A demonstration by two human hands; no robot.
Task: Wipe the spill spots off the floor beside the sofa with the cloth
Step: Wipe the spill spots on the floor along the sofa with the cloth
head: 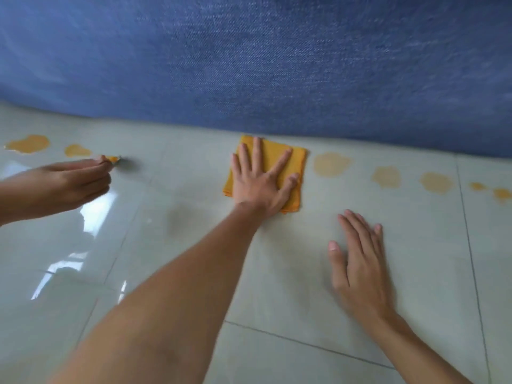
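The folded cloth (pixel 270 173) is pressed flat under the left hand (pixel 263 181), fingers spread wide; the right hand (pixel 357 261) is held flat and empty on the floor (pixel 304 273); spill spots (pixel 331 164) are left both sides.

A glossy floor of large pale grey-green ceramic tiles (pixel 304 273) fills the near and middle ground, divided by thin dark grout lines that run diagonally near the bottom and steeply up the right side. On the left, bright white patches of reflected light (pixel 91 214) gleam on the tiles, with smaller glints nearer. Along the far edge stands the side of a sofa covered in blue denim-like woven fabric (pixel 277 65), spanning the full width and meeting the floor in a line sloping down to the right.
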